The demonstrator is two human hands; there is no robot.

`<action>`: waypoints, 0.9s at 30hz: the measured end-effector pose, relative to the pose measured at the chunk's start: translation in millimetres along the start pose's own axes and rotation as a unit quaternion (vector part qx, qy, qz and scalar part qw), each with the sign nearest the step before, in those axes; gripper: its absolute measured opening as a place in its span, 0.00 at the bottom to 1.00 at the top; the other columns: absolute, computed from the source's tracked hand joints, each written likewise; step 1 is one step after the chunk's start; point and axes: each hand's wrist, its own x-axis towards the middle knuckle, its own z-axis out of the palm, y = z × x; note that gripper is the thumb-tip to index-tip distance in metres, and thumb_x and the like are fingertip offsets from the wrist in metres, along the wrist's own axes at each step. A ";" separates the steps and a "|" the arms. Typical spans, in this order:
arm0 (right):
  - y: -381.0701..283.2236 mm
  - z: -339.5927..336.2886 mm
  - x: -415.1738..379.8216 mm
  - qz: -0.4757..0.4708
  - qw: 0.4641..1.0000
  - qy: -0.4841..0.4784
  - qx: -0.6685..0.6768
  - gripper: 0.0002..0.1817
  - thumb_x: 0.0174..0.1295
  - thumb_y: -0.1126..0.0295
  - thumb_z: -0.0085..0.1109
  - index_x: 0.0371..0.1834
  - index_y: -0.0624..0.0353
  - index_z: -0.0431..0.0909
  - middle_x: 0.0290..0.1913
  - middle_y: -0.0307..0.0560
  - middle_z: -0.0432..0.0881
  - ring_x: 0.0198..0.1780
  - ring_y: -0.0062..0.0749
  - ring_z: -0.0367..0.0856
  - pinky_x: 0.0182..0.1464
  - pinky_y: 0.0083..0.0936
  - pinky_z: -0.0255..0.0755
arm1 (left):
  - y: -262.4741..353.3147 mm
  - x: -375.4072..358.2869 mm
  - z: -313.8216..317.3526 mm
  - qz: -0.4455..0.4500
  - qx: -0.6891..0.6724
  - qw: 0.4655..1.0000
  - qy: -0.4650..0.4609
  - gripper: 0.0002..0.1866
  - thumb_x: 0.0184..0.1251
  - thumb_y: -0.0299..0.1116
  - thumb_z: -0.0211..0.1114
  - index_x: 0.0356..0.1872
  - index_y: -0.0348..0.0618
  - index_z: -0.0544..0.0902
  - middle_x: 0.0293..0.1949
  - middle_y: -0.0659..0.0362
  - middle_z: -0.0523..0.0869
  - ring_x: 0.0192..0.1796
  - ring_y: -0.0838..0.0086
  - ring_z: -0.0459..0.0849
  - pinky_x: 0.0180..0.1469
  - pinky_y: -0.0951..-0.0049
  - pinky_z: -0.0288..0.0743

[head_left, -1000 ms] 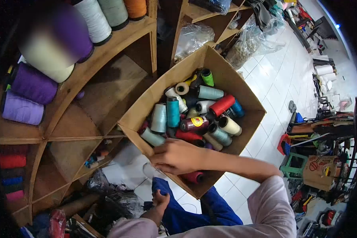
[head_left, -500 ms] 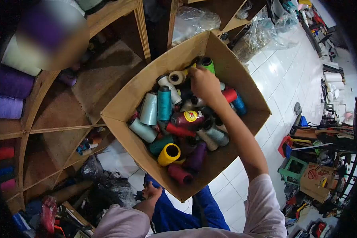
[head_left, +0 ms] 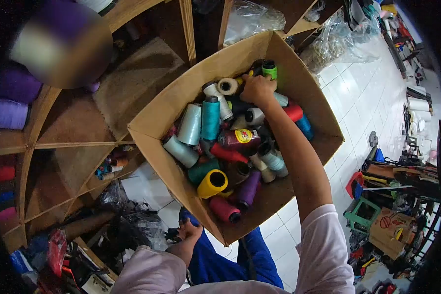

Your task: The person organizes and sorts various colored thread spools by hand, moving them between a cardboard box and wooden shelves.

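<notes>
A cardboard box (head_left: pixel 157 110) full of thread spools fills the middle of the view. My right hand (head_left: pixel 258 90) reaches into its far part, fingers curled down among the spools beside a bright green spool (head_left: pixel 269 70) and a cream spool (head_left: pixel 227 86). What the fingers grip is hidden under the hand. Nearer me lie a teal spool (head_left: pixel 210 118), a maroon spool with a yellow label (head_left: pixel 239 139), a yellow spool (head_left: pixel 212 183) and a purple spool (head_left: pixel 249 190). Outside the box's near left side, my left hand (head_left: pixel 191 231) rests by my blue trouser leg, fingers loosely apart, holding nothing visible.
Wooden shelves (head_left: pixel 78 146) on the left carry large purple cones (head_left: pixel 7 113) and small spools. Plastic bags (head_left: pixel 335 44) sit beyond the box. To the right, on the tiled floor (head_left: pixel 355 93), stand a green stool (head_left: pixel 361 214) and another carton (head_left: pixel 392 232).
My right hand has moved slightly farther into the box's far side, closer to the green spool. The view has shifted a little. My left hand stays near my leg.
</notes>
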 end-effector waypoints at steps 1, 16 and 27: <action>-0.5 1.2 0.4 0.009 1.000 0.010 0.002 0.28 0.49 0.56 0.60 0.59 0.37 0.78 0.56 0.45 0.82 0.64 0.48 0.73 0.60 0.46 0.65 | -1.3 -2.2 0.5 -0.003 0.002 1.000 -0.002 0.40 0.50 0.57 0.67 0.68 0.60 0.69 0.72 0.50 0.61 0.70 0.44 0.64 0.66 0.35 0.58; 39.0 6.5 -15.5 -0.147 0.900 0.198 0.359 0.30 0.53 0.64 0.69 0.61 0.35 0.72 0.46 0.58 0.84 0.51 0.56 0.82 0.51 0.45 0.75 | -11.4 5.7 23.5 0.017 -0.004 0.995 0.099 0.36 0.41 0.55 0.73 0.56 0.56 0.77 0.58 0.51 0.72 0.61 0.48 0.72 0.60 0.42 0.68; -92.3 -96.7 -112.7 -0.282 0.794 0.439 0.314 0.33 0.44 0.69 0.73 0.59 0.45 0.77 0.51 0.56 0.70 0.53 0.50 0.71 0.58 0.41 0.65 | -26.2 33.5 56.5 0.023 -0.008 0.998 0.058 0.39 0.47 0.50 0.67 0.66 0.57 0.70 0.68 0.50 0.67 0.68 0.46 0.66 0.66 0.40 0.60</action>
